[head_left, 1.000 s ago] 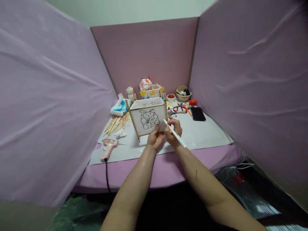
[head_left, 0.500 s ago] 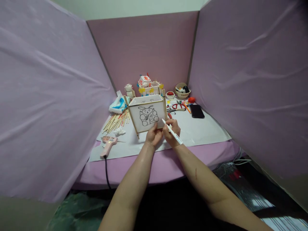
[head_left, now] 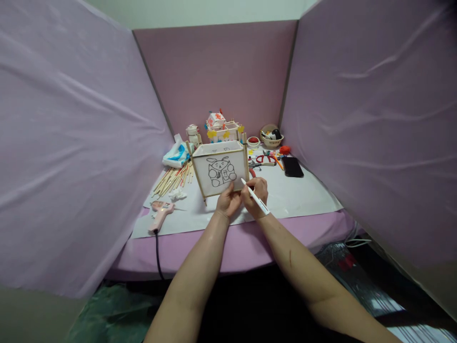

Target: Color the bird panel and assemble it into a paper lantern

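A box-shaped lantern (head_left: 200, 176) with white paper sides and a wooden stick frame is held up over the table, tilted a little. On its near side is a black line drawing (head_left: 222, 172) of a long-eared animal. My left hand (head_left: 229, 201) grips the lantern's lower edge, thumb in front; its other fingers are hidden behind. In my right hand (head_left: 257, 191) is a white pen (head_left: 260, 202), pinched between the fingers. The pen's tip points at the paper to the right of the drawing; whether it touches I cannot tell.
Thin wooden sticks (head_left: 173, 180) and a tissue pack (head_left: 177, 155) lie left, with a pink glue gun (head_left: 162, 214) nearer me. A decorated lantern (head_left: 223, 128) stands behind. To the right are a basket (head_left: 272, 138), red-handled scissors (head_left: 266, 160) and a black phone (head_left: 293, 166).
The view has shifted very slightly. Both hands keep their hold on the lantern and the pen, with no other clear movement.
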